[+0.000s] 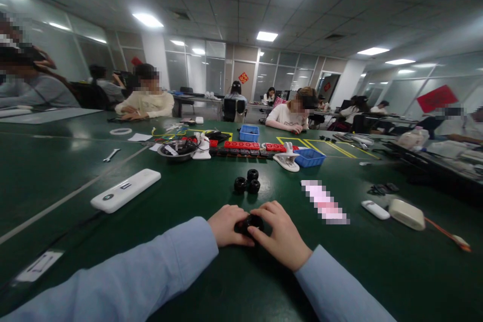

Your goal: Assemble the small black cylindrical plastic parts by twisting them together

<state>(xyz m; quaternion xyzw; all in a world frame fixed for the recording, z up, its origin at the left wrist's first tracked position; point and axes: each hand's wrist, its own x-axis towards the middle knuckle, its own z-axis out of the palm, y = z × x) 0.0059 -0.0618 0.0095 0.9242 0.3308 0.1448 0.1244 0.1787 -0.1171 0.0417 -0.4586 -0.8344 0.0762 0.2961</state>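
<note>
My left hand (229, 225) and my right hand (278, 231) meet low over the green table, close to me. Between them is a small black round piece (253, 222), shaped like a toy wheel. The fingers of both hands are closed around its sides and cover part of it. Just beyond my hands, three similar glossy black round pieces (252, 175) stand close together on the table.
Farther off lie red and black blocks (241, 146), white clamps (287, 157), a metal bowl (175, 153) and blue trays (310, 157). At left are a white power strip (126, 190) and a wrench (111, 155); at right, a cream box (406, 214). Several people sit around.
</note>
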